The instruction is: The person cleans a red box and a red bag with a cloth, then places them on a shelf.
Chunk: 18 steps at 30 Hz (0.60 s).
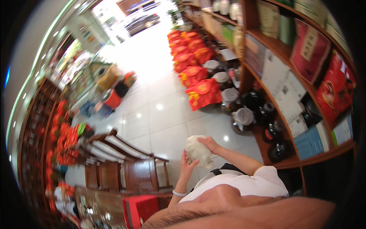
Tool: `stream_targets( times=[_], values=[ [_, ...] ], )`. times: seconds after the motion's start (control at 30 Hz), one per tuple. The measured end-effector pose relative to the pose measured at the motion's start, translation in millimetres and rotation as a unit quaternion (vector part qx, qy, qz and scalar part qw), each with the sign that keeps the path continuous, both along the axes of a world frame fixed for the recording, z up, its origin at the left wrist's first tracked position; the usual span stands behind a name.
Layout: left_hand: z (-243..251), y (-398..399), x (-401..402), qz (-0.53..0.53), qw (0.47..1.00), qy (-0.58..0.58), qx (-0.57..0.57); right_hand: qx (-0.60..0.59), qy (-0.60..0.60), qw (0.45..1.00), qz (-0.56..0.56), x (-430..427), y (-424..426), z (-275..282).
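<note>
Between my two hands, in front of my white shirt, is an off-white rounded bundle point(197, 150), possibly cloth. Its surface looks lumpy, with a small loose flap at the lower edge. My left hand point(187, 164) supports it along the left and lower side, the thumb apart from the fingers. A pale bracelet point(179, 193) circles the left wrist. On the upper right side, the fingers of my right hand point(210, 145) press onto the bundle. Whether anything is inside it cannot be seen.
Dark jars with pale covers point(244, 116) and red-cloth-covered jars point(203, 91) line the tiled floor point(163, 123). Wooden shelves point(274, 50) rise on the right. Wooden chairs point(140, 171), a glossy table point(100, 203) and a red box point(141, 210) stand left; another person point(64, 200) is beyond.
</note>
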<state>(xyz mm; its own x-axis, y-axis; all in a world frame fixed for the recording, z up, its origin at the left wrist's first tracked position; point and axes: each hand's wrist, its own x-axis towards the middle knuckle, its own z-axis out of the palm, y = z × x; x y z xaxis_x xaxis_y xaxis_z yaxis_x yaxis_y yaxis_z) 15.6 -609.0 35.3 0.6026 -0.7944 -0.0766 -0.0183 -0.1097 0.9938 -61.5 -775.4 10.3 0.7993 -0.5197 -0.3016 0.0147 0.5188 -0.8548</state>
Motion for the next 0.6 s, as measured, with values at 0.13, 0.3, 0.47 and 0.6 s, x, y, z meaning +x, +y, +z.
stream_targets(
  times=[0.13, 0.3, 0.47, 0.6],
  values=[
    [2.0, -73.9, -13.3, -0.053, 0.974, 0.22, -0.032, -0.001, -0.04, 0.999, -0.009, -28.4, -35.3, 15.0],
    [15.6, -159.8, -34.2, -0.172, 0.975, 0.141, 0.002, 0.09, -0.088, 0.98, -0.157, -81.0, -53.3, 1.7],
    [-53.2, -233.0, -57.0, -0.394, 0.914, -0.027, 0.094, -0.05, -0.007, 0.918, -0.393, -121.1, -100.0, -10.4],
    [-42.0, -286.5, -75.1, -0.477, 0.878, 0.008, -0.039, -0.216, 0.1, 0.819, -0.522, -169.9, -182.3, 35.3]
  ],
)
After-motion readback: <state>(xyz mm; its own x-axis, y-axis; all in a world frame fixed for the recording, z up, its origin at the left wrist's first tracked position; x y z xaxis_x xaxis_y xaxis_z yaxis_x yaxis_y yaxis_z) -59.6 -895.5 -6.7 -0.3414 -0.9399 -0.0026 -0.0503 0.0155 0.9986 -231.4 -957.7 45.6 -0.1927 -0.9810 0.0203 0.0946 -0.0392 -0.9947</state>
